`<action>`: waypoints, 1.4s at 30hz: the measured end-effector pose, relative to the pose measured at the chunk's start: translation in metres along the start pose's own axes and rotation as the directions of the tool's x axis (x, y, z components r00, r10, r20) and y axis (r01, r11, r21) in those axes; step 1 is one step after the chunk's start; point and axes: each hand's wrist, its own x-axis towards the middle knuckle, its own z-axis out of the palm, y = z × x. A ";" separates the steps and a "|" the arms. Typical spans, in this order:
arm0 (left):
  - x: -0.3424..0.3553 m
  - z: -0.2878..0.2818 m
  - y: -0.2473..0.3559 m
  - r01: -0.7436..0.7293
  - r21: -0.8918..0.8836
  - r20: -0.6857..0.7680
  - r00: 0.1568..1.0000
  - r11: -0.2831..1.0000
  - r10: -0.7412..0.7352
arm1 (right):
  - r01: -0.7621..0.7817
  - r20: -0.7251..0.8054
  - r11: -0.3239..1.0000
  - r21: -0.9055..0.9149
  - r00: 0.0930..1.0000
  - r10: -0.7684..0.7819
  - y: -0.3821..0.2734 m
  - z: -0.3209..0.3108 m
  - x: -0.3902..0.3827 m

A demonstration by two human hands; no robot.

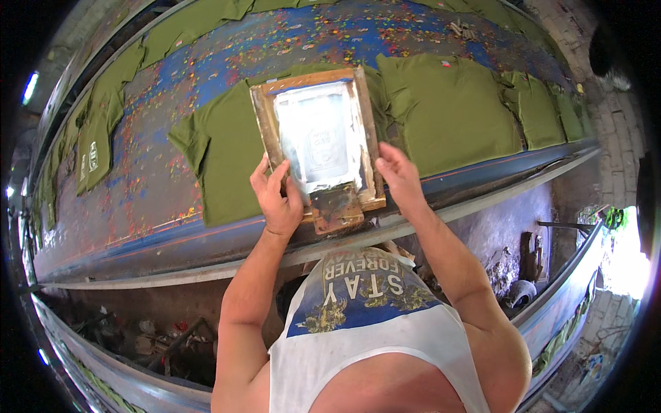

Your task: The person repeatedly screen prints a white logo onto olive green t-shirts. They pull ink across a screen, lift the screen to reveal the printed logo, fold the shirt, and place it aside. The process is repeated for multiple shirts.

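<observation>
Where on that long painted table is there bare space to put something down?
Bare tabletop lies left of the shirt under the wooden frame, up to the shirts along the far left edge, plus a strip beyond the frame. Right of the frame, shirts overlap closely. Both hands, left and right, grip the frame.

table (158,199): long, blue, paint-speckled | green shirts (454,110): laid flat in a row along it | printed shirt (93,155): far left | clutter (165,341): on floor beneath | brick wall (606,117): right
</observation>
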 end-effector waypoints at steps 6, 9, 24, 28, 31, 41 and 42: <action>0.015 -0.001 0.026 0.021 -0.035 0.000 1.000 0.999 -0.021 | -0.002 0.116 0.998 0.070 0.993 -0.006 0.015 -0.019 0.011; 0.023 0.013 0.053 0.068 -0.081 -0.012 0.998 0.994 -0.070 | 0.046 0.109 0.989 0.141 0.992 -0.061 0.010 -0.048 0.006; 0.003 0.336 0.292 0.234 -0.342 0.150 0.970 0.910 -0.193 | 0.057 -0.232 0.992 0.113 0.972 -0.029 -0.005 -0.422 -0.003; -0.012 0.391 0.329 0.348 -0.433 0.258 0.932 0.831 -0.256 | -0.038 -0.338 0.991 0.128 0.938 0.079 -0.002 -0.482 -0.010; -0.024 0.408 0.338 0.363 -0.408 0.254 0.927 0.838 -0.277 | -0.021 -0.255 0.991 0.130 0.965 0.054 0.005 -0.508 -0.007; -0.008 0.418 0.309 0.394 -0.358 0.156 0.919 0.846 -0.362 | 0.076 -0.072 0.997 0.021 0.995 -0.074 0.038 -0.508 0.056; -0.008 0.420 0.308 0.401 -0.359 0.142 0.916 0.842 -0.376 | 0.068 -0.067 0.998 0.014 0.996 -0.066 0.040 -0.508 0.060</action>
